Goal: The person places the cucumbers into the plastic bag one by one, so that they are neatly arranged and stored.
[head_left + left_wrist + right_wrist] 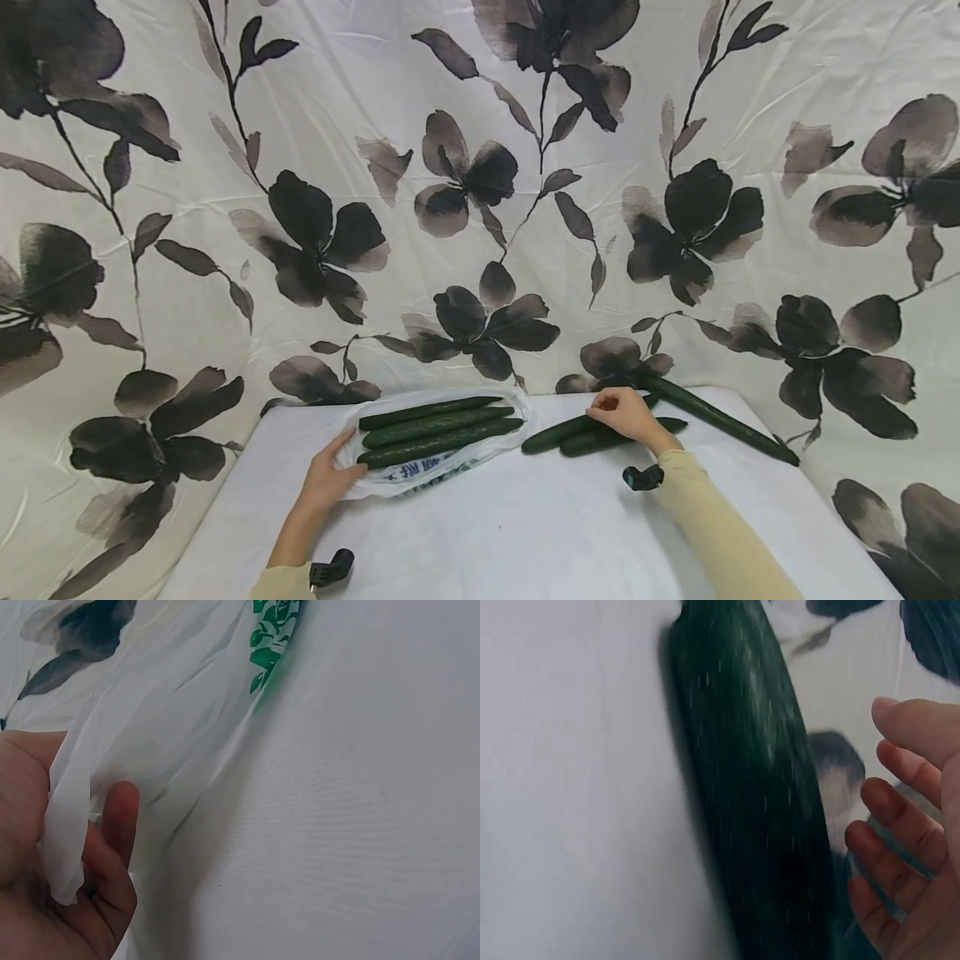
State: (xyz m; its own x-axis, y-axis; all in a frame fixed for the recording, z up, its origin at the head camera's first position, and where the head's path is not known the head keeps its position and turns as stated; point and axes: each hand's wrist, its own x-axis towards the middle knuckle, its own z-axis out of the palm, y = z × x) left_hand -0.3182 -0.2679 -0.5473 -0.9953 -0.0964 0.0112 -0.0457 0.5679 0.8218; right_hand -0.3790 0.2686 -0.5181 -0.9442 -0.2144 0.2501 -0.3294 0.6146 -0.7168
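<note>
My left hand (327, 475) is at the left end of a white plastic bag (397, 483) with blue and green print. In the left wrist view, the bag's edge (67, 825) runs between the thumb side and the curled fingers (112, 877), which grip it. Three dark green cucumbers (438, 427) lie side by side within the bag's outline. Over more cucumbers (592, 440) to the right is my right hand (626, 414). In the right wrist view its fingers (889, 862) are loosely bent and apart from a cucumber (750, 780), with nothing between them.
One longer cucumber (723, 421) lies slanted along the table's right back edge. White cloth covers the table (525, 542). A floral-printed curtain (480, 250) hangs right behind it. Dark wrist cameras (333, 568) are on both wrists.
</note>
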